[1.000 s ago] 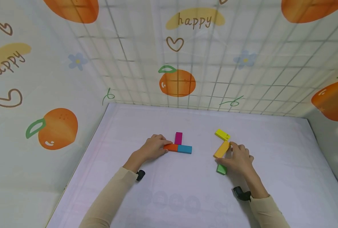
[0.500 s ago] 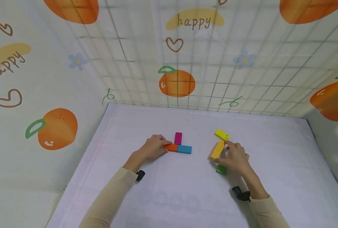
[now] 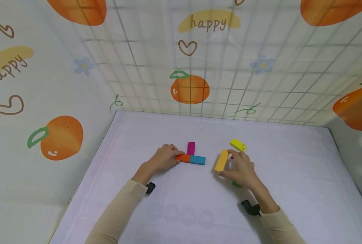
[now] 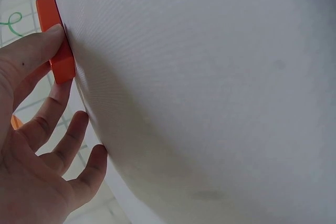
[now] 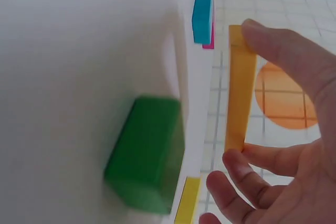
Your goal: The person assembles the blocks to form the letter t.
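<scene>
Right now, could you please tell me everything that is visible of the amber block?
The amber block is a plain, long rectangular bar with flat faces; whether wood or plastic, I cannot tell. The right-hand grip pinches it by its two ends. It is held above the white table, slanted in the head view, to the right of the blue block and not touching it.

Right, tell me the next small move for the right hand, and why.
Probably ease the right hand left and lower the amber block near the blue block: the amber one is pinched clear of the table, the blue block's right end is free, and the left hand pinches the orange block adjoining it.
</scene>
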